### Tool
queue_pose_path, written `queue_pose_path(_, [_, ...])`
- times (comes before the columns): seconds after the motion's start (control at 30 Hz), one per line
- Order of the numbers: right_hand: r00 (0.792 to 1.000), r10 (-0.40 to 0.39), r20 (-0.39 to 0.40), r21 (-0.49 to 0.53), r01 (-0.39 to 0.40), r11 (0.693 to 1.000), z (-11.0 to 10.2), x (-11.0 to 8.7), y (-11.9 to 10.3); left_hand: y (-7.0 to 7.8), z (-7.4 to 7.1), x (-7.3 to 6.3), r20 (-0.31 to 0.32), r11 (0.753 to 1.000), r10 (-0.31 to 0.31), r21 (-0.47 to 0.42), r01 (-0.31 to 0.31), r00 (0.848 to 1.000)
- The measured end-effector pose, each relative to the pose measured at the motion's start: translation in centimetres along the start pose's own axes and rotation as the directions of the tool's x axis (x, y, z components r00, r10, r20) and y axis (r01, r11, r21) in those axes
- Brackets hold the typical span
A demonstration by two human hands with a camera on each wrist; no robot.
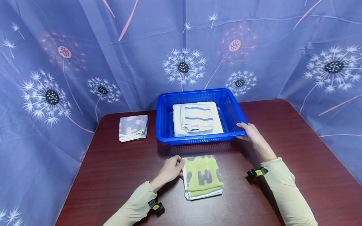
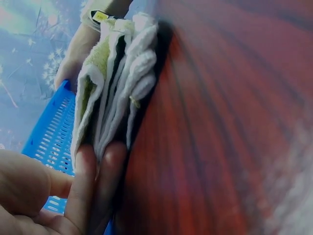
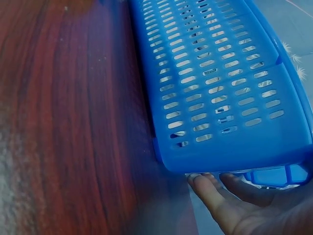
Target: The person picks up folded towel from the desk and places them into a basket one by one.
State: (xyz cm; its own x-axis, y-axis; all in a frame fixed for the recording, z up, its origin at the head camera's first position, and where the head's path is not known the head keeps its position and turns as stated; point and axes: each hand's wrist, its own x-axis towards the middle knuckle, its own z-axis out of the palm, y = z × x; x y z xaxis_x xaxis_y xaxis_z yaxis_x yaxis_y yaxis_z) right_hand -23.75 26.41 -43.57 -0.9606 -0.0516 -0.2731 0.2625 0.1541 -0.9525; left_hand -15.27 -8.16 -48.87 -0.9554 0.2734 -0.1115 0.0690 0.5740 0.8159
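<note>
A folded yellow-green towel (image 1: 202, 175) with grey shapes and white edges lies on the table in front of the basket. My left hand (image 1: 172, 169) pinches its left edge; the left wrist view shows the fingers (image 2: 82, 181) at the stacked layers of the towel. Behind it stands a blue plastic basket (image 1: 195, 137) with slotted walls. My right hand (image 1: 253, 135) grips the basket's front right corner, thumb over the rim and other fingers below. Inside the basket, a folded white towel with blue stripes (image 1: 198, 114) rests on a larger white towel (image 1: 177, 122).
A folded grey towel with pink shapes (image 1: 133, 127) lies on the table left of the basket. The dark red wooden table (image 1: 118, 175) backs onto a blue dandelion-print curtain (image 1: 135, 62), which also hangs along both sides.
</note>
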Motion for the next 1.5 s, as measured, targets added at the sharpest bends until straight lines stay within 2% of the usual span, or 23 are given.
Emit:
queue_pose_path(0.23, [0.999,0.014,-0.048,-0.002,-0.014,1.000,0.2,-0.1,-0.1,-0.1,-0.1,-0.3,0.010,0.997,-0.028,-0.074,0.028,1.000])
queue_pose_path(0.4, [0.999,0.002,-0.048,-0.012,-0.003,1.000,-0.1,-0.5,-0.1,-0.2,-0.3,-0.7,-0.004,0.998,-0.030,-0.062,0.030,1.000])
queue_pose_path(0.53, [0.994,-0.028,-0.108,-0.002,0.028,1.000,-0.3,-1.3,0.3,-0.3,-0.6,-1.2,-0.009,0.993,-0.048,-0.109,0.046,0.999])
queue_pose_path(0.7, [0.977,-0.010,-0.212,0.123,0.037,0.992,0.1,-2.8,1.3,-0.5,-0.9,-1.5,0.018,0.976,-0.057,-0.209,0.059,0.998])
queue_pose_path(0.83, [0.972,0.011,-0.233,0.164,0.029,0.986,0.9,-3.9,2.2,-0.7,-1.0,-1.5,0.038,0.973,-0.037,-0.224,0.044,0.999])
queue_pose_path(0.93, [0.981,0.024,-0.190,0.124,0.000,0.992,1.5,-4.6,2.8,-0.6,-1.0,-1.6,0.043,0.976,-0.034,-0.216,0.043,0.998])
queue_pose_path(1.1, [0.998,0.039,-0.046,-0.045,-0.041,0.998,3.0,-5.5,3.5,-0.3,-1.0,-1.7,0.049,0.965,-0.082,-0.246,0.091,0.995])
queue_pose_path(1.27, [0.998,0.045,0.052,-0.158,-0.036,0.987,4.8,-6.1,3.4,0.2,-0.9,-1.8,0.072,0.930,-0.145,-0.331,0.161,0.987])
queue_pose_path(1.4, [0.994,0.043,0.102,-0.186,-0.024,0.982,6.0,-6.6,3.3,0.3,-0.8,-1.8,0.103,0.905,-0.151,-0.386,0.180,0.983])
queue_pose_path(1.5, [0.992,0.060,0.114,-0.220,-0.034,0.975,6.8,-6.9,3.3,0.4,-0.7,-1.8,0.117,0.895,-0.153,-0.405,0.188,0.981])
